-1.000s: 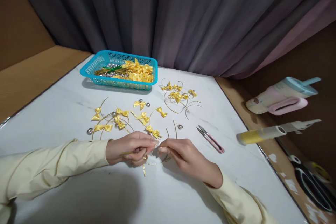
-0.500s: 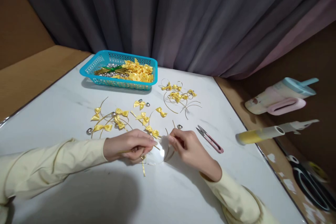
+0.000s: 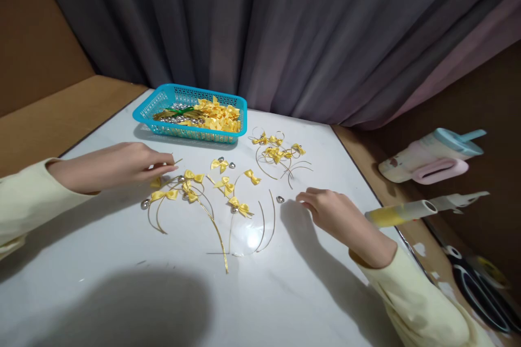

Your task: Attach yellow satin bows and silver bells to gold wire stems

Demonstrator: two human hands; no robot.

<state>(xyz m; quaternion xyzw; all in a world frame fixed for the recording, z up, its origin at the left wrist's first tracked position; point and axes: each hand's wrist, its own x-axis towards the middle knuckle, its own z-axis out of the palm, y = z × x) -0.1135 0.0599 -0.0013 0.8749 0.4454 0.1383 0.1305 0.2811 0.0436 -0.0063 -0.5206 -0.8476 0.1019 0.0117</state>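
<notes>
My left hand (image 3: 118, 167) reaches over the left group of pieces, its fingertips closed on a thin gold cord (image 3: 178, 161) whose end sticks out past them. A yellow bow (image 3: 155, 182) is partly covered beneath that hand. Beside it lie another yellow bow (image 3: 164, 195), a silver heart charm (image 3: 145, 204) and several curved gold cords. My right hand (image 3: 331, 211) is low over the table with its fingers curled together; what they hold, if anything, is hidden. Just left of those fingers sits a silver heart charm (image 3: 280, 199). The pink snips are out of sight.
A blue basket (image 3: 195, 134) of yellow bows and silver charms stands at the back. More bows with cords (image 3: 277, 155) lie right of centre. To the right are a tumbler (image 3: 427, 154), a yellow-and-white tube (image 3: 402, 212) and black-handled scissors (image 3: 480, 298).
My hands have parted from the centre: the left went left and up to the cord, the right moved right over where the pink snips lay. A gold cord now lies at the centre.
</notes>
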